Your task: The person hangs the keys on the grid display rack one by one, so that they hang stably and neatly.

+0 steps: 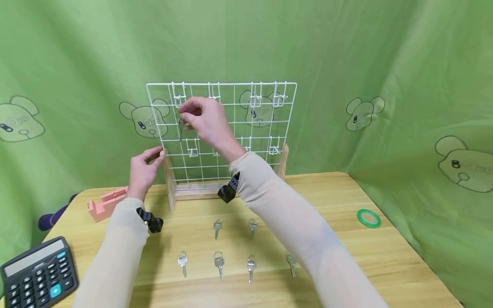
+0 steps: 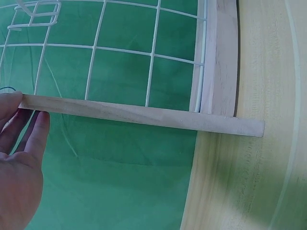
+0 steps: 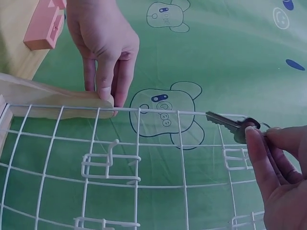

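The right hand (image 1: 209, 119) pinches a key (image 3: 235, 128) between thumb and fingers, in front of the upper left part of the white wire rack (image 1: 234, 122). The left hand (image 1: 141, 171) pinches the top of the rack's left wooden post (image 1: 169, 182). Six other keys (image 1: 219, 262) lie on the table (image 1: 385, 265), two farther, four nearer; a calculator (image 1: 40, 269) sits near left.

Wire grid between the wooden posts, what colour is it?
The wire grid is white, clearest in the head view.
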`<action>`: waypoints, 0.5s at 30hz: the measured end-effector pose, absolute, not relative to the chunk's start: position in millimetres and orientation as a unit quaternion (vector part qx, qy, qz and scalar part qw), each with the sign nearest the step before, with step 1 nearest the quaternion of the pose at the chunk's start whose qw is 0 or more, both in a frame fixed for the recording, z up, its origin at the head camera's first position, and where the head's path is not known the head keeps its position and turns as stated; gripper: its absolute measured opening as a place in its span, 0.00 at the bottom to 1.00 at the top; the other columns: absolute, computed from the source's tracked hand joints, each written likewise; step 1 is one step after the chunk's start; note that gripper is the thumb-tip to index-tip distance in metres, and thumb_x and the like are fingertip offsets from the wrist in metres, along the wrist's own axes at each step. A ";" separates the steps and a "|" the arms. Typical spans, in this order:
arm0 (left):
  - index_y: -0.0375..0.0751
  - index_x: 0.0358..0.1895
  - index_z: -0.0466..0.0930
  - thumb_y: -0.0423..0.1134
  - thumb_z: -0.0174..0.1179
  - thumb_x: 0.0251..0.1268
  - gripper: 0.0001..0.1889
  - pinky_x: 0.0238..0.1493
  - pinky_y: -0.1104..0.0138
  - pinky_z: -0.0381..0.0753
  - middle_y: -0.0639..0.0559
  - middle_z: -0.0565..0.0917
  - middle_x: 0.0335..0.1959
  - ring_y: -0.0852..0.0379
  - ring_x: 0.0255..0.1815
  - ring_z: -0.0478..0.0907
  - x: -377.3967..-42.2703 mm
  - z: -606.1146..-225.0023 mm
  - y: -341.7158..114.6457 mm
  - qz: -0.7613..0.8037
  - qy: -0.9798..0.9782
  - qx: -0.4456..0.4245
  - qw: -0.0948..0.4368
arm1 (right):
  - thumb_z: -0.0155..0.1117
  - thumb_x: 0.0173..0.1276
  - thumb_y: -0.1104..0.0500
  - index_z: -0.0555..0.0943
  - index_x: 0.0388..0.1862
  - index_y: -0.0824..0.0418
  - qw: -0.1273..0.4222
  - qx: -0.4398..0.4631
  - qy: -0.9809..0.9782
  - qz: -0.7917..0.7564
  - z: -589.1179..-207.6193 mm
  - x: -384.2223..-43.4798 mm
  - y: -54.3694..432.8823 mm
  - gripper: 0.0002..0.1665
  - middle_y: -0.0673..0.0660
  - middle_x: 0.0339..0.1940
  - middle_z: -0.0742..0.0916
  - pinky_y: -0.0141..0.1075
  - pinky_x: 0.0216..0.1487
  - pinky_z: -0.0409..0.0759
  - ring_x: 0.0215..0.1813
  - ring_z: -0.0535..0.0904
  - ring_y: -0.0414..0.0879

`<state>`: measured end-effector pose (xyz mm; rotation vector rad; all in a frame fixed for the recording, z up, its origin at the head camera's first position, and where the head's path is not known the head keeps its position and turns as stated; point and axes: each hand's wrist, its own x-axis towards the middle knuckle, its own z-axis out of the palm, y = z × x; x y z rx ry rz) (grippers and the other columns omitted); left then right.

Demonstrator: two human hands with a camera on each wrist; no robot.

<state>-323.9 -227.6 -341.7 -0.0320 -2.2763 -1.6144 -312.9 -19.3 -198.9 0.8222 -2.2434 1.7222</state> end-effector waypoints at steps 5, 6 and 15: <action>0.38 0.66 0.73 0.34 0.57 0.72 0.20 0.67 0.62 0.71 0.43 0.74 0.65 0.48 0.66 0.70 -323.1 -343.7 -228.2 -0.571 -0.803 -0.012 0.173 | 0.62 0.68 0.72 0.82 0.45 0.69 0.128 0.284 -0.757 0.575 -196.7 -314.1 -22.3 0.08 0.59 0.38 0.86 0.30 0.37 0.86 0.38 0.84 0.51; 0.38 0.66 0.73 0.34 0.58 0.72 0.21 0.67 0.62 0.71 0.43 0.74 0.65 0.48 0.66 0.70 -323.0 -343.8 -228.1 -0.571 -0.802 -0.012 0.173 | 0.62 0.68 0.73 0.82 0.45 0.69 0.134 0.285 -0.755 0.575 -195.8 -314.6 -23.0 0.08 0.59 0.37 0.86 0.30 0.37 0.86 0.38 0.84 0.51; 0.40 0.66 0.73 0.36 0.58 0.72 0.21 0.68 0.61 0.70 0.44 0.74 0.66 0.48 0.66 0.70 -322.9 -344.0 -227.8 -0.568 -0.805 -0.007 0.168 | 0.62 0.67 0.73 0.82 0.45 0.70 0.172 0.281 -0.747 0.577 -188.1 -319.1 -29.4 0.08 0.58 0.36 0.85 0.27 0.38 0.84 0.35 0.82 0.45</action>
